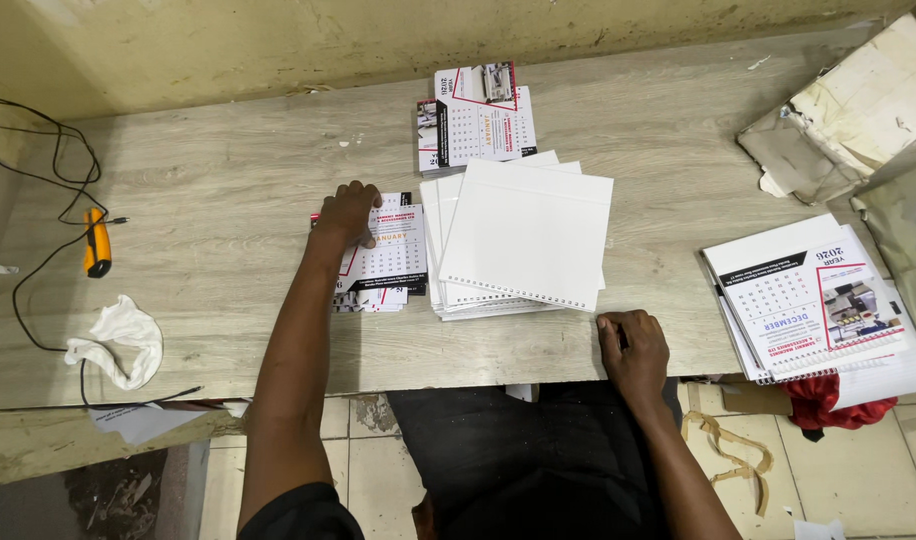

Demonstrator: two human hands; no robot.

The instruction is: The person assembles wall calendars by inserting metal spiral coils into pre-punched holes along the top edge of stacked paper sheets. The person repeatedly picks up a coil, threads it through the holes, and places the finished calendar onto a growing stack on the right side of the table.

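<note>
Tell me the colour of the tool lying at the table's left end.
The tool is orange with a black cable, seen in the head view, the only one.

I have a single view, from the camera worn on the head. It looks steeply down and forward over the table (228,200), whose near edge crosses the lower third of the frame and whose far edge meets the wall at the top. It sits close: both forearms enter from the bottom edge, left hand (349,211) and right hand (633,350) on the tabletop. Below the edge I see the lap and floor tiles. No second view overlaps this one.
</note>
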